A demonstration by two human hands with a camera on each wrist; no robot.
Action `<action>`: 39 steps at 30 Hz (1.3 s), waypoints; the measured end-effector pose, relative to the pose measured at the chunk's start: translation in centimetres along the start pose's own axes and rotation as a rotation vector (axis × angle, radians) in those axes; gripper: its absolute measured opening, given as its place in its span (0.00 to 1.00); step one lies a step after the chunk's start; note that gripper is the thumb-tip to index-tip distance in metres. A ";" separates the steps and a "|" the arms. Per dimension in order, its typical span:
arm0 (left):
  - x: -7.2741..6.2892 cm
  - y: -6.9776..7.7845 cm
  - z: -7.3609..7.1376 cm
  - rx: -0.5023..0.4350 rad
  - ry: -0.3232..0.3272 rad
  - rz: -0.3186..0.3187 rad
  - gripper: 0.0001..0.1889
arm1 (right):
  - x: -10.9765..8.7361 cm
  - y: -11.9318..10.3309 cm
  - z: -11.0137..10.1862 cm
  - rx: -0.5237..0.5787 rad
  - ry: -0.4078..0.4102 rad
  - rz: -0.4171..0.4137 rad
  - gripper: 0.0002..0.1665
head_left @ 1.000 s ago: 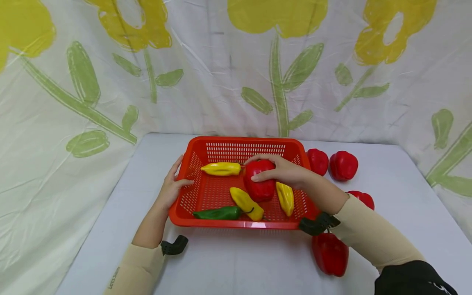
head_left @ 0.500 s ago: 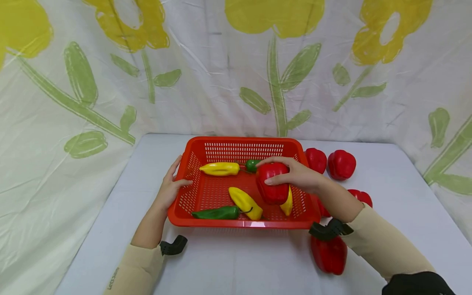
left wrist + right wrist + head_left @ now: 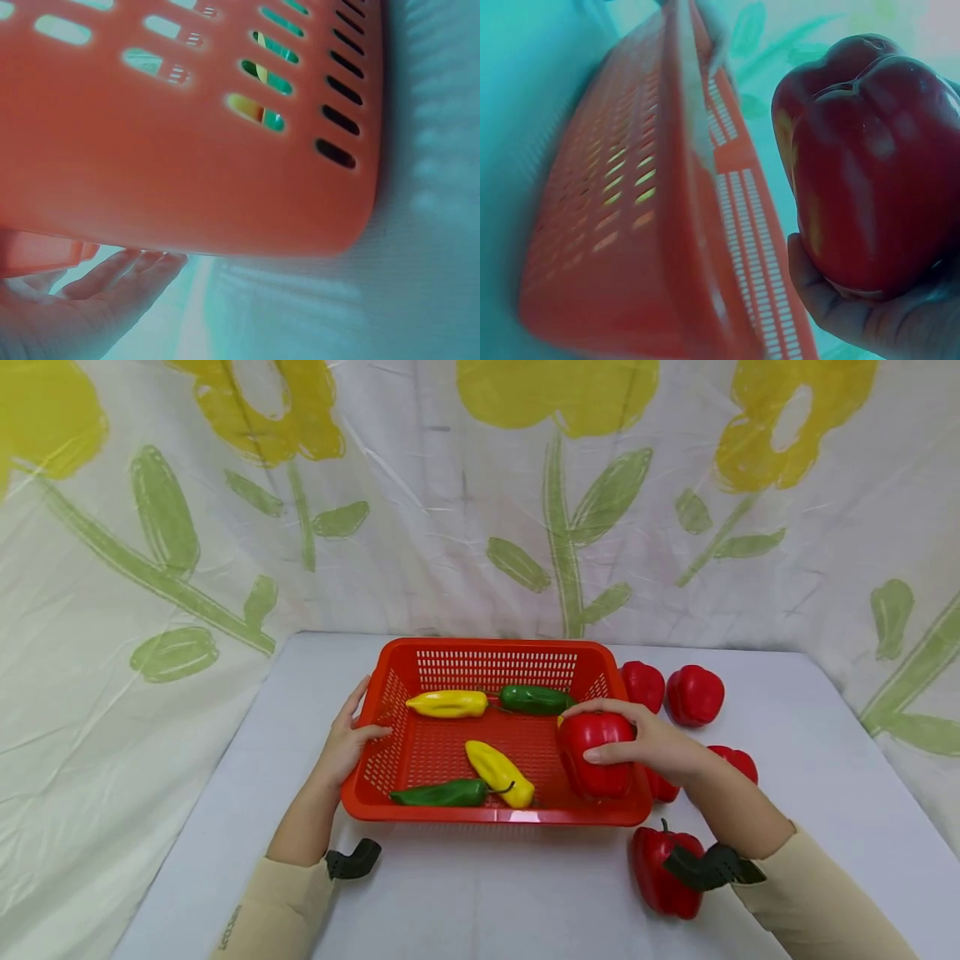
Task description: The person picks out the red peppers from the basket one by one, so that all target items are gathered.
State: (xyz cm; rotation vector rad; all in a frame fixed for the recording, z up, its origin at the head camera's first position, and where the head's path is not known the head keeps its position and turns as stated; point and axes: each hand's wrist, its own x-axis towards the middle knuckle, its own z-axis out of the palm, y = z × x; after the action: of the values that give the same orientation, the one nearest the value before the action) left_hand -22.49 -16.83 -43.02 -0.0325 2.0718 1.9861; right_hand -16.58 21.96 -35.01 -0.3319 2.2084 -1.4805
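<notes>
My right hand (image 3: 656, 747) grips a red bell pepper (image 3: 596, 777) over the right end of a red plastic basket (image 3: 495, 816). In the right wrist view the bell pepper (image 3: 877, 165) shows above the basket's rim, with fingers under its lower side. My left hand (image 3: 347, 745) holds the basket's left rim, thumb over the inside and fingers along the outside. In the basket lie a yellow pepper (image 3: 447, 703) and a green pepper (image 3: 536, 699) at the back, another yellow pepper (image 3: 498, 774) and a green pepper (image 3: 442, 793) at the front. The held bell pepper mostly hides one more yellow pepper.
Right of the basket, several red bell peppers stand on the white table (image 3: 480, 893): two at the back, one (image 3: 696, 695) farther right, others partly behind my right arm. One bell pepper (image 3: 663, 877) lies near the basket's front right corner. A flowered cloth (image 3: 420, 527) hangs behind.
My right hand has carried the red bell pepper rightward from the basket's middle to its right end, uncovering the back green pepper and covering the right yellow one. The left hand stays on the rim.
</notes>
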 end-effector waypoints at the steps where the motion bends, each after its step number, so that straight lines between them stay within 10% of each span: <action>1: 0.0 0.0 0.0 0.000 0.000 0.001 0.41 | -0.4 0.1 -0.1 -0.009 0.010 0.014 0.34; 39: 0.0 -0.2 0.1 -0.001 -0.001 -0.012 0.41 | -11.2 7.3 -1.0 0.087 0.041 -0.159 0.34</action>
State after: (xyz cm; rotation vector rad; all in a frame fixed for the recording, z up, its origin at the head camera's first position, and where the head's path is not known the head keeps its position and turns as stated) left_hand -22.46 -16.77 -43.20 -0.0440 2.0651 1.9793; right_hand -6.97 30.61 -38.70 -0.4617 2.1851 -1.6754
